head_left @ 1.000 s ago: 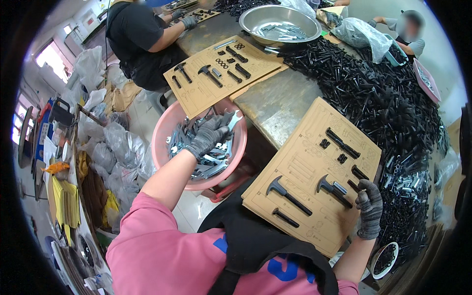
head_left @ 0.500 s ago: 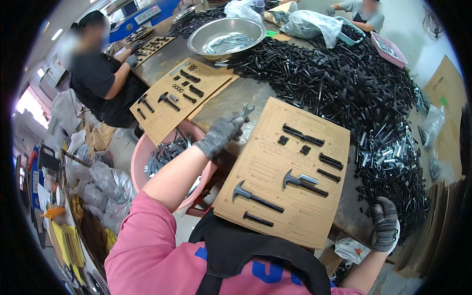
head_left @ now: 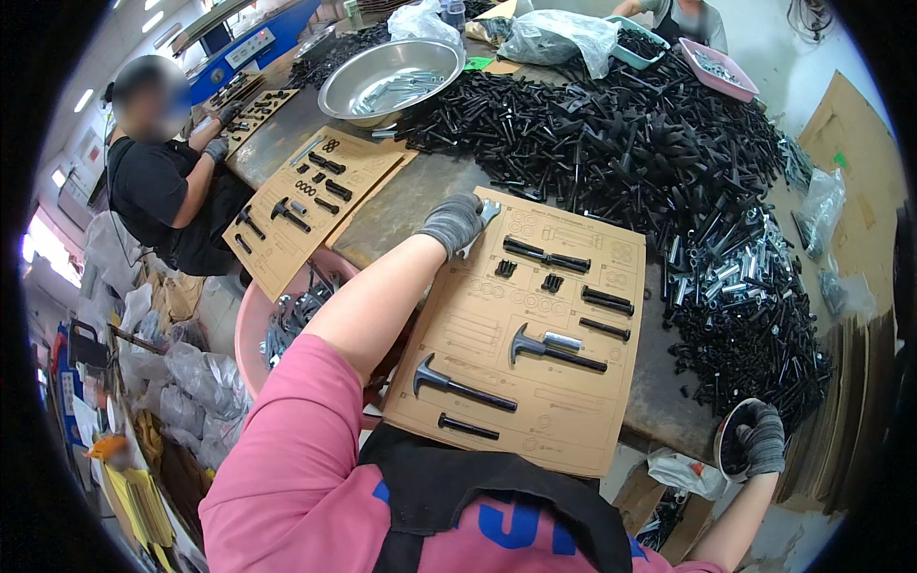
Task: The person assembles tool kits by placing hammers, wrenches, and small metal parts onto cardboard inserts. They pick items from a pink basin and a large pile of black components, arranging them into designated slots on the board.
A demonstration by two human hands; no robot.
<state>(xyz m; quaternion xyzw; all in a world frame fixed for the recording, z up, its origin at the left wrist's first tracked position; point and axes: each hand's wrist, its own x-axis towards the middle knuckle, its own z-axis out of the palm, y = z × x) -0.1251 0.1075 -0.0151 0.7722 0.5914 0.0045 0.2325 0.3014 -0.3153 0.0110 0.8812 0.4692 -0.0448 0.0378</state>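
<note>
My left hand (head_left: 452, 226), in a grey striped glove, is closed around a silver open-ended wrench (head_left: 490, 210) at the upper left of the brown cardboard sheet (head_left: 478, 334). Printed outlines cover this sheet, and black hammer-shaped parts (head_left: 463, 387), bolts (head_left: 604, 301), clusters of small black pieces (head_left: 552, 284) and a silver sleeve (head_left: 563, 341) lie on it. At the table's right edge, my gloved right hand (head_left: 763, 441) grips the rim of a small bowl (head_left: 723, 441) with dark contents too small to make out. Its fingertips are partly hidden.
A big heap of black metal parts (head_left: 611, 134) spreads over the table, with silver sleeves (head_left: 721, 267) at its near right. A steel basin (head_left: 330, 95) stands behind. Another laid-out sheet (head_left: 272, 258) and a pink tub (head_left: 250, 334) are left, near a co-worker (head_left: 158, 181).
My left hand has moved right with the wrench, over the sheet's upper left corner. My right hand and the bowl are lower, and more of the bowl shows. The whole view has shifted slightly.
</note>
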